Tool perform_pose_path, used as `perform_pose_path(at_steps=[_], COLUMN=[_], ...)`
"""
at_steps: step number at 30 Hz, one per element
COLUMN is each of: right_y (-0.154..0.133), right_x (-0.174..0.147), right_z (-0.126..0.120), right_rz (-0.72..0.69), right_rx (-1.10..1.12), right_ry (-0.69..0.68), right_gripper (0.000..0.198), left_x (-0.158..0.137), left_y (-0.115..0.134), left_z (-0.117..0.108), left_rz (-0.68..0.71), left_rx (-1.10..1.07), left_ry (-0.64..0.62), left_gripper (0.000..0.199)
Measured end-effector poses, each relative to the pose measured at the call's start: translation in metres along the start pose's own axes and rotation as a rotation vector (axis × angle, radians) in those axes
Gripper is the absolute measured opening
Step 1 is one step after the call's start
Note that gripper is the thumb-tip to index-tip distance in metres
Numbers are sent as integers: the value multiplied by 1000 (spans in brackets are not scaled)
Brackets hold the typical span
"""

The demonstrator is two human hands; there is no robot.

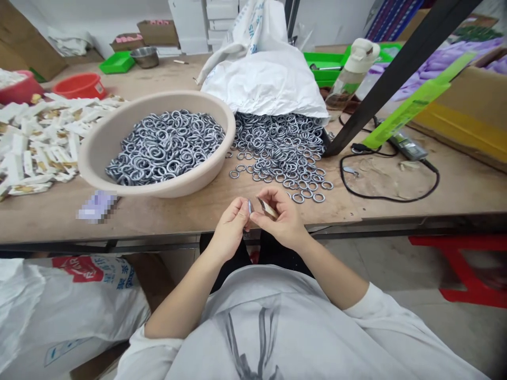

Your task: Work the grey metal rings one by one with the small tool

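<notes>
- While the grey ring (250, 206) sits edge-on at the dial's centre, by the table's (158, 217) near edge, my left hand (230, 227) pinches it, thumb against fingers.
- At three o'clock, just beside it, my right hand (283, 217) grips a small pale tool (270, 209) between thumb and curled fingers; its dark end points ringward, a slight gap showing.
- Can't tell whether my right thumb touches the ring.
- Steady does it: I'd pinch firmly, bare the rim, angle that dark end away from my left thumb and turn the ring little by little.
- Loose rings (283, 153) at one o'clock, the ring-filled tub (93, 150) at ten, white sack (265, 79) at twelve.
</notes>
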State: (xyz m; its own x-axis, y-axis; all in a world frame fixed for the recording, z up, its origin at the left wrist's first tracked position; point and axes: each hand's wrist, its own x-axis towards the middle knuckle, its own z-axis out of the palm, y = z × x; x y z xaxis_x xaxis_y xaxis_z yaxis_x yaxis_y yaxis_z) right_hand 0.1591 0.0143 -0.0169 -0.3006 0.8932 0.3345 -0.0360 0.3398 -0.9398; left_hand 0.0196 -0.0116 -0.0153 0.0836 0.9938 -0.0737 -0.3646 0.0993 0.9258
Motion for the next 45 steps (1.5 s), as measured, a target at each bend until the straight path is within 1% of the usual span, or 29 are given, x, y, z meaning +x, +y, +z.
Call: perform_pose_path(at_steps=[2,3,5,7,9,11,13,15,19,22,24,26,27,30,32,34,36,37,40,43,45], right_y=[-5,-7,-9,-8,-5,-3,-4,-9,-17,-20,-19,-16,-14,-4,0,1,0,0,5,12,14], right_x=[2,2,3,2,2,4,4,3,-6,-12,-12,-10,-7,8,24,43,65,76,103,117,115], right_z=[-6,-8,-9,-6,-4,-4,-6,-9,-9,-5,-3,-5,-7,-16,-20,-19,-13,-8,8,18,16], right_rz=[-75,-112,-176,-211,-198,-143,-109,-149,-300,-334,-342,-328,-298,-123,-16,11,-12,-22,3,13,8], right_rx=[-65,-94,-134,-153,-140,-98,-108,-240,-609,-743,-766,-727,-695,-653,-709,-812,-949,-1030,-1251,-1357,-1354], right_ry=[-63,-85,-73,-30,3,30,41,15,-99,-131,-136,-144,-138,-74,-55,-93,-142,-158,-290,-374,-372], right_gripper=[30,27,21,21,17,10,17,24,39,45,45,46,46,48,48,40,31,33,37,32,33], left_x=[-2,-4,-6,-9,-11,-12,-13,-13,-14,-15,-15,-17,-19,-26,-31,-32,-32,-31,-32,-32,-29], left_y=[3,4,4,3,2,3,4,5,6,7,7,7,8,9,11,13,15,16,18,22,25], left_z=[2,3,6,8,10,10,10,9,10,12,12,13,13,11,7,-2,-15,-22,-41,-52,-53], left_rz=[-12,-18,-44,-69,-77,-68,-63,-59,-70,-101,-119,-123,-119,-107,-95,-76,-74,-83,-141,-182,-192], left_rx=[-5,-9,-35,-79,-122,-140,-145,-162,-219,-235,-242,-244,-235,-187,-170,-150,-91,-52,50,77,37], left_ry=[-24,-38,-66,-91,-102,-97,-84,-71,4,48,46,18,-17,-178,-223,-180,-118,-98,-42,67,139], left_gripper=[41,41,43,45,45,44,44,44,45,48,48,47,47,47,47,46,43,42,34,36,35])
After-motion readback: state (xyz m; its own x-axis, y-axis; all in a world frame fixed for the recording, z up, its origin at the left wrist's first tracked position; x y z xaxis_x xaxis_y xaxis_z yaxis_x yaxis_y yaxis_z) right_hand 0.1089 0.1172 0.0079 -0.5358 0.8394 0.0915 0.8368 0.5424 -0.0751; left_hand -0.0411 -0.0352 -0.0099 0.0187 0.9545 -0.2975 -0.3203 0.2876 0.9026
